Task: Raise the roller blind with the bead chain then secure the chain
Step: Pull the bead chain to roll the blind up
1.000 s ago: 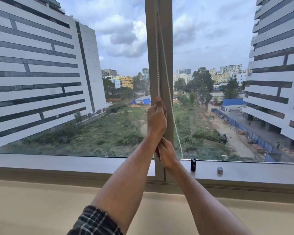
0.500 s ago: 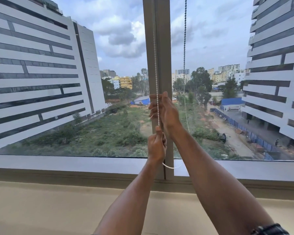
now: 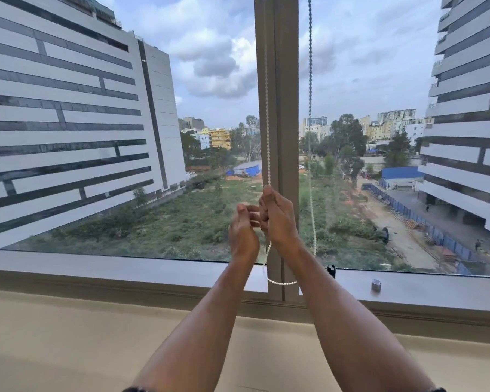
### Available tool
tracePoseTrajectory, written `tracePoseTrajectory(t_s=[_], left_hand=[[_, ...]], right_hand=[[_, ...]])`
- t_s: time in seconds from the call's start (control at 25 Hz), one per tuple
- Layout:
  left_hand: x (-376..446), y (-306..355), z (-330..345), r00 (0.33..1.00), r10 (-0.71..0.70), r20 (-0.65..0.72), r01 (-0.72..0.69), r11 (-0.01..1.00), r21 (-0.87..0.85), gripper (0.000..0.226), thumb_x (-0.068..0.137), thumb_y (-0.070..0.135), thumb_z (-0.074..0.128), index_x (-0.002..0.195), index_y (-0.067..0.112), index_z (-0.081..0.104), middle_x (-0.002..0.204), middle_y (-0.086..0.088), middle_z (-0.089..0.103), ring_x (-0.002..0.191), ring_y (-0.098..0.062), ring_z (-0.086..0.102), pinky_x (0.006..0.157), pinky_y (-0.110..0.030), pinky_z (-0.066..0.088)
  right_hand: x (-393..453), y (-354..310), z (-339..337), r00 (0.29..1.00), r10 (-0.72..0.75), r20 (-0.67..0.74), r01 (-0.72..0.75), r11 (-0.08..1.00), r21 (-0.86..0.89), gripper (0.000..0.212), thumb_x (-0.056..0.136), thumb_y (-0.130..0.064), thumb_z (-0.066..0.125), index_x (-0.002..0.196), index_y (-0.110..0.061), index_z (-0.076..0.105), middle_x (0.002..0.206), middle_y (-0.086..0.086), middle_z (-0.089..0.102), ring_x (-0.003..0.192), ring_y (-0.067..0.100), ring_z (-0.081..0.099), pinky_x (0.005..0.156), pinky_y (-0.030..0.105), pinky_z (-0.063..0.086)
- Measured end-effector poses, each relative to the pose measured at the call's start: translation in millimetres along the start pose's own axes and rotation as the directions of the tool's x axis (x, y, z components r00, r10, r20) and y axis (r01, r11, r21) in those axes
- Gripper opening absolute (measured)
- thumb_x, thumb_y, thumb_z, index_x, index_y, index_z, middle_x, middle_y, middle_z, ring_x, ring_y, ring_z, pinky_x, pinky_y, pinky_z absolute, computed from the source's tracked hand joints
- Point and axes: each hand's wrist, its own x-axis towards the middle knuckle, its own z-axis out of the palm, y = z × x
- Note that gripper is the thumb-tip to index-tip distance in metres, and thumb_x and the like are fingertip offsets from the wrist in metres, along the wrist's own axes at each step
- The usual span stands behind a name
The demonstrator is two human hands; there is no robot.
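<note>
The white bead chain [image 3: 267,123] hangs in front of the window's centre post [image 3: 286,108]. My right hand [image 3: 279,219] is closed around this strand a little above the sill. Below that fist the chain drops to a slack loop [image 3: 282,282] at sill height. The loop's other strand [image 3: 310,66] rises on the right, dark against the sky. My left hand [image 3: 242,232] is just left of the right one, its fingers curled but apart, with no chain in it. The roller blind itself is out of view above the frame.
A grey window sill [image 3: 125,271] runs across below the glass, over a beige ledge [image 3: 68,335]. On the sill right of the post stand a small black fitting [image 3: 331,270] and a short metal cylinder [image 3: 376,284].
My right hand has pulled the chain down from above my left. My left hand has let go and risen beside it. The loop at the bottom hangs lower.
</note>
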Motion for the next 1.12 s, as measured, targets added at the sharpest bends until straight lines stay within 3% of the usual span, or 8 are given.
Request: tracePoseTrajectory(t_s=[0.16,0.28,0.44,0.56,0.76,0.92,1.0,1.12], left_hand=[[23.4,57.7,30.8,0.992,0.060,0.111,-0.045,0.990,-0.133,0.055,0.109,0.041,0.032,0.078,0.016,0.069,0.061,0.001,0.066,0.056,-0.018,0.057,0.061,-0.033,0.046],[16.5,67.2,53.8,0.959,0.012,0.283,0.024,0.992,-0.123,0.065,0.108,0.049,0.029,0.059,0.015,0.055,0.047,0.001,0.046,0.041,-0.013,0.038,0.043,-0.026,0.032],[6.5,62.8,66.9,0.976,0.020,0.217,0.017,0.986,-0.167,0.063,0.106,0.050,0.038,0.049,0.026,0.029,0.046,0.005,0.023,0.035,-0.009,0.017,0.040,-0.026,0.012],[0.1,53.6,67.5,0.978,0.053,0.202,-0.027,0.991,-0.127,0.064,0.106,0.049,0.039,0.048,0.024,0.030,0.045,0.004,0.025,0.037,-0.010,0.020,0.041,-0.023,0.015],[-20.8,2.9,51.9,0.983,0.043,0.179,-0.039,0.999,-0.029,0.073,0.108,0.042,0.035,0.039,0.023,0.048,0.034,0.010,0.037,0.033,-0.004,0.032,0.041,-0.022,0.025],[-32.8,-21.2,38.3,0.976,-0.008,0.219,0.020,0.998,-0.052,0.067,0.097,0.056,0.037,0.038,0.024,0.033,0.040,0.012,0.027,0.039,-0.011,0.020,0.051,-0.035,0.012],[-37.3,-21.2,37.0,0.974,-0.008,0.228,0.018,0.999,-0.044,0.065,0.099,0.055,0.035,0.041,0.025,0.031,0.041,0.011,0.025,0.040,-0.011,0.017,0.051,-0.038,0.010],[-30.7,-28.0,25.4,0.958,-0.034,0.284,0.047,0.998,-0.040,0.064,0.107,0.047,0.033,0.047,0.025,0.034,0.040,0.009,0.027,0.036,-0.007,0.019,0.045,-0.029,0.012]], right_hand=[[-33.3,58.1,-21.5,0.994,0.113,-0.006,-0.113,0.990,-0.081,0.033,0.104,-0.031,0.047,0.078,-0.011,0.052,0.048,-0.014,0.038,0.038,0.001,0.029,0.038,0.018,0.025],[-38.6,70.0,-30.1,0.983,0.177,-0.046,-0.182,0.972,-0.148,0.036,0.108,-0.010,0.041,0.073,-0.011,0.049,0.050,-0.007,0.035,0.040,0.004,0.026,0.039,0.019,0.023],[-43.0,64.6,-41.3,0.982,0.187,-0.011,-0.187,0.977,-0.098,0.027,0.108,-0.009,0.040,0.086,-0.008,0.056,0.053,-0.006,0.038,0.042,0.004,0.029,0.041,0.017,0.025],[-36.9,60.8,-56.8,0.993,0.112,0.027,-0.110,0.992,-0.054,0.018,0.097,-0.006,0.041,0.096,-0.012,0.058,0.064,-0.006,0.047,0.053,0.006,0.039,0.051,0.022,0.030],[1.9,27.0,-66.3,0.987,-0.076,-0.139,0.083,0.995,0.049,0.048,0.078,0.006,0.043,0.121,-0.004,0.058,0.089,0.005,0.063,0.078,0.013,0.061,0.064,0.025,0.051],[35.8,-17.2,-32.0,0.999,-0.039,0.014,0.038,0.996,0.075,0.023,0.098,-0.027,0.045,0.108,-0.014,0.062,0.075,0.004,0.066,0.060,0.018,0.056,0.056,0.031,0.043],[38.9,-29.0,-10.4,0.994,0.003,0.110,-0.007,0.999,0.038,0.038,0.106,-0.042,0.038,0.091,-0.014,0.060,0.058,-0.003,0.052,0.045,0.012,0.039,0.044,0.025,0.030],[29.0,-22.0,2.2,0.999,-0.033,0.043,0.031,0.999,0.039,0.048,0.108,-0.041,0.038,0.065,-0.019,0.041,0.050,-0.012,0.032,0.038,0.005,0.020,0.037,0.016,0.019]])
